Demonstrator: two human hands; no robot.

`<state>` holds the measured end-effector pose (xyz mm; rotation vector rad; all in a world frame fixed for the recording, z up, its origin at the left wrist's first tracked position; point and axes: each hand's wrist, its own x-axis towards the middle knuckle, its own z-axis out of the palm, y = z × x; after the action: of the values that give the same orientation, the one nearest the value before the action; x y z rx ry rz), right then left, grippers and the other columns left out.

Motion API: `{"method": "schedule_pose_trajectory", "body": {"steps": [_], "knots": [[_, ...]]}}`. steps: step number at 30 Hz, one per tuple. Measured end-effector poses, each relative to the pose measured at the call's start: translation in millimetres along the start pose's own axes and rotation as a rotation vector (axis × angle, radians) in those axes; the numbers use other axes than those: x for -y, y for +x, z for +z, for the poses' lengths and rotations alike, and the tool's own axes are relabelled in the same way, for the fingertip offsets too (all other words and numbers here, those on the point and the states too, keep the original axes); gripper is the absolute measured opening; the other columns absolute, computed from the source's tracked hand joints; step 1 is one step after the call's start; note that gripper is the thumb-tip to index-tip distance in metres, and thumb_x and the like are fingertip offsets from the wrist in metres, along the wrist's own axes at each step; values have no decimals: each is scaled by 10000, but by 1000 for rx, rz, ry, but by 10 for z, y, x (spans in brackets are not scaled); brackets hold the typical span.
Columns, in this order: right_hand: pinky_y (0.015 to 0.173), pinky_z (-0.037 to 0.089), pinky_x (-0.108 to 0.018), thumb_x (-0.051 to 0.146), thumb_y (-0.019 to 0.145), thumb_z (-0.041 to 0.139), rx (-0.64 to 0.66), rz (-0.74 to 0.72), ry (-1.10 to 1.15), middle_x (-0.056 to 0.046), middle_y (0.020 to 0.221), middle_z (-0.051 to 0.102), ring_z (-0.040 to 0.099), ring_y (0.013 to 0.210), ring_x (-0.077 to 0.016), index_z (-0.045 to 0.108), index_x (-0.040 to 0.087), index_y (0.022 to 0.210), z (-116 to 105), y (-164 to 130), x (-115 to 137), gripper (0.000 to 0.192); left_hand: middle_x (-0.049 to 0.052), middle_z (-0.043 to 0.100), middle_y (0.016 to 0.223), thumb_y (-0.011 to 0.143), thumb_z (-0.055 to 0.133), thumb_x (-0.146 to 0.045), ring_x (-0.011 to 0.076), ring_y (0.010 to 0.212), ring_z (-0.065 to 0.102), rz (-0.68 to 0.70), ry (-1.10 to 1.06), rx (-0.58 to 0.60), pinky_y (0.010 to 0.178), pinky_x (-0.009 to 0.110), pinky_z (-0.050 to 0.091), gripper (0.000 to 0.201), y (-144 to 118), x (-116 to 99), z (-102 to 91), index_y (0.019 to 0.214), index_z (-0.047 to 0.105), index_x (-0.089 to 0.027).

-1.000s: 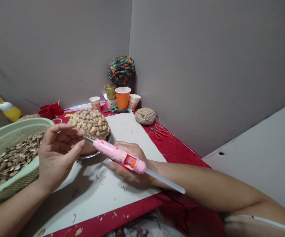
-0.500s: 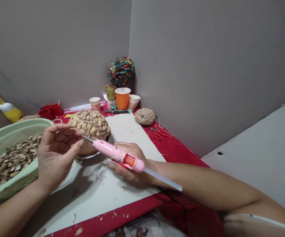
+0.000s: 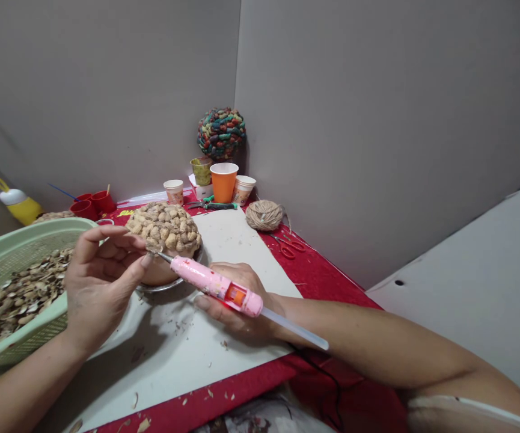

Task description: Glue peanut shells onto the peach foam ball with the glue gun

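My right hand (image 3: 237,294) is wrapped round a pink hot glue gun (image 3: 205,281), with a clear glue stick (image 3: 296,328) poking out of its back end. Between the thumb and fingertips of my left hand (image 3: 101,276) is a small peanut shell (image 3: 154,247), and the gun's metal nozzle meets it. Just behind them, a ball covered on top with peanut shells (image 3: 165,225) rests in a metal bowl (image 3: 165,288); its lower side is bare and tan. The trigger is hidden by my right hand.
A green basket (image 3: 56,228) of peanut shells stands at the left. Cups, including an orange one (image 3: 224,183), pliers (image 3: 214,205), twine (image 3: 264,214), red-handled scissors (image 3: 289,245) and a multicoloured ball (image 3: 222,133) lie farther back. A dark cord (image 3: 332,385) hangs near the front edge.
The view has shifted very slightly. Both hands hold nearly the same pose, with the nozzle still at the shell.
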<state>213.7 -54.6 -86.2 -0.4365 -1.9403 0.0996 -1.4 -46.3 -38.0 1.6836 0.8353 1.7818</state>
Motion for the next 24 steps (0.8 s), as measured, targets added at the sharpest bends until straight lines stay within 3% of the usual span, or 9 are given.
{"method": "schedule_pose_trajectory", "body": {"steps": [9,24], "knots": [[543,339,-272,299,1047,499,69,40,17,40,634,389,394,556,-112,381,220,706,-23,-3,-6,369,-40,766,866,693,873,-100,89,825,736,-75,-34,-26,788,134,612,412,17,25,-49,1026,692,-261],[528,321,-284,267,1012,547,17,38,10,46,628,393,385,544,-119,362,233,705,-14,0,-10,360,-32,771,816,607,925,-121,86,783,728,-196,-135,-77,754,124,599,443,60,-25,19,970,702,-240]]}}
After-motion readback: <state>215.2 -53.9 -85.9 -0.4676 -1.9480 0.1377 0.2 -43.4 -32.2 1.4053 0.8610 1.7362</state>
